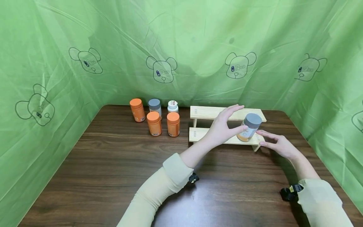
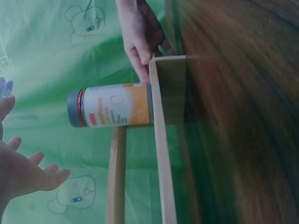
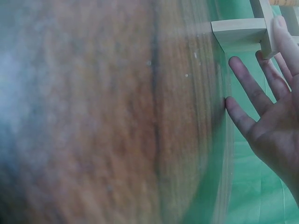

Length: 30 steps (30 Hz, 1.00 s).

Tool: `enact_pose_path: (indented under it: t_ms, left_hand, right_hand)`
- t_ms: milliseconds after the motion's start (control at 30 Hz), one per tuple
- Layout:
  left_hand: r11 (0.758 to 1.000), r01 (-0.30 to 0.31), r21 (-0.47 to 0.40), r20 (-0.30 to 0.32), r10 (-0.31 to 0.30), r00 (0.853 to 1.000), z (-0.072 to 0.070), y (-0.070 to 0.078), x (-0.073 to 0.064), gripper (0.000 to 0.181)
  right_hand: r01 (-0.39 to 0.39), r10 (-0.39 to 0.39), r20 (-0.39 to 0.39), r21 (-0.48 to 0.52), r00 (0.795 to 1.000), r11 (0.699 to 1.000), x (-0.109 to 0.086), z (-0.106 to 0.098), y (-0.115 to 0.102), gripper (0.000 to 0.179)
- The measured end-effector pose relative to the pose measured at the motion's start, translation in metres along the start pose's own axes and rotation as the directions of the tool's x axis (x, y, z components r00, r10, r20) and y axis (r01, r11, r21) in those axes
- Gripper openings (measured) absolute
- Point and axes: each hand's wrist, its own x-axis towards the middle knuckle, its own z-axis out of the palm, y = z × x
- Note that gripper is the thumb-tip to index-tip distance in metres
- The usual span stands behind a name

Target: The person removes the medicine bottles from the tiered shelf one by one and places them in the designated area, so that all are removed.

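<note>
A jar [image 1: 250,127] with a grey lid and a white-and-orange label stands upright on the lower step of a two-step wooden rack [image 1: 210,135], near its right end. Left of the jar, my left hand [image 1: 222,127] is spread with straight fingers; the left wrist view shows a gap between that hand [image 2: 28,170] and the jar [image 2: 114,105]. My right hand [image 1: 279,145] is at the rack's right end, its fingertips at the lower step's edge. Seen from the right wrist, the fingers of this hand [image 3: 280,126] are extended beside the wooden end [image 3: 240,35].
Left of the rack stand several orange jars [image 1: 154,124], another grey-lidded jar [image 1: 154,105] and a small white bottle [image 1: 173,107]. Green curtains [image 1: 198,37] enclose the dark wooden table [image 1: 113,176] at the back and sides.
</note>
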Motion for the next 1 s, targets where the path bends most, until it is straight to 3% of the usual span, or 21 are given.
enact_pose_path:
  t_ms: [300,500,1000]
  left_hand:
    - [1.0,-0.014,-0.005,0.051,0.015,0.999,0.024,-0.006,0.009,0.067]
    - [0.999,-0.036,-0.007,0.051,0.036,0.998,0.038,-0.017,0.017,0.068]
    - [0.998,0.051,-0.029,0.065,-0.049,0.997,0.06,-0.026,0.029,0.059]
  right_hand:
    - [-0.018,0.018,-0.025,0.007,1.0,1.0,0.002,0.001,0.001,0.052]
    - [-0.026,0.026,-0.03,0.011,0.999,1.0,0.002,0.002,0.002,0.052]
    - [-0.004,0.004,-0.026,-0.021,1.0,1.0,0.001,0.002,0.004,0.051]
